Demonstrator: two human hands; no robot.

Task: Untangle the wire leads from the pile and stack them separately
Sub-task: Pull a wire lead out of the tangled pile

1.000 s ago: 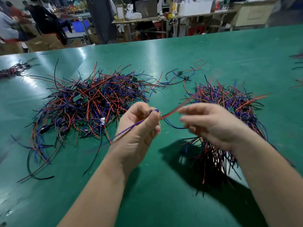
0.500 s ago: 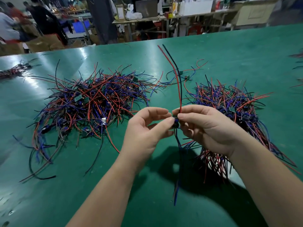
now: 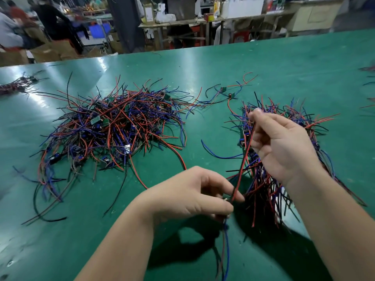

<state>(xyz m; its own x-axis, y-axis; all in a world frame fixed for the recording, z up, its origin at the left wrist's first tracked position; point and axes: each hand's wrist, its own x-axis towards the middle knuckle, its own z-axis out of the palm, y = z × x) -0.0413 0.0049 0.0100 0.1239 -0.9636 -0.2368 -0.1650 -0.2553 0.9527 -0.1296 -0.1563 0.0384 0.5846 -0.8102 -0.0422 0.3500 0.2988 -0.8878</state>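
One lead [image 3: 244, 157] held above the bench [image 3: 263, 63]; a left pile [image 3: 113, 126], a right pile [image 3: 261, 191]
Left hand [image 3: 190, 197] low, fingers [image 3: 221, 187] pinching its near end; right hand [image 3: 284, 147] raised, pinching the far end

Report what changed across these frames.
The right hand slid up along the wire lead and now pinches its red and black wires near their ends. The left hand dropped toward the person, still pinching the lead lower down, blue wires hanging below. The wires, upright half a second ago, now slant between the hands. The tangled pile and the stack stayed put.
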